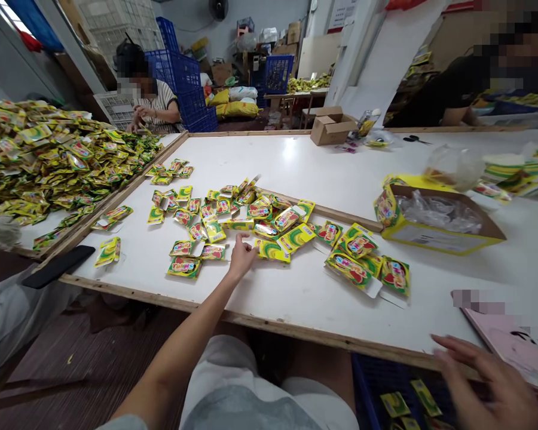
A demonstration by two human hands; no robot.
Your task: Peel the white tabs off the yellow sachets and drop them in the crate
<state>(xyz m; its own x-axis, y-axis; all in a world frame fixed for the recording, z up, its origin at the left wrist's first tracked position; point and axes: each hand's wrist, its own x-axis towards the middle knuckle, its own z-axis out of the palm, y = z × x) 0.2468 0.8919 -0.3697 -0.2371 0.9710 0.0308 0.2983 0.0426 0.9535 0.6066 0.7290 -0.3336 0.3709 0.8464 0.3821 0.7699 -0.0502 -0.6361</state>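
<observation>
My left hand (242,258) is over the white table, its index finger and thumb apart and nothing gripped between them. Its thumb is beside the end of a flat yellow-green carton (273,251); whether they touch I cannot tell. More small printed cartons (185,267) lie around it, several with white end flaps standing open. My right hand (488,379), blurred, is at the table's front edge with fingers spread and nothing in them. Below it, a blue crate (372,388) holds a few yellow-green cartons (395,404).
Clear plastic pieces fill a yellow display box (448,232) on the right. A pink notebook (511,343) lies near the right edge. Wooden strips (323,210) cross the table. Left are a big heap of packets (67,161) and a dark phone-like slab (60,267). Other people sit nearby.
</observation>
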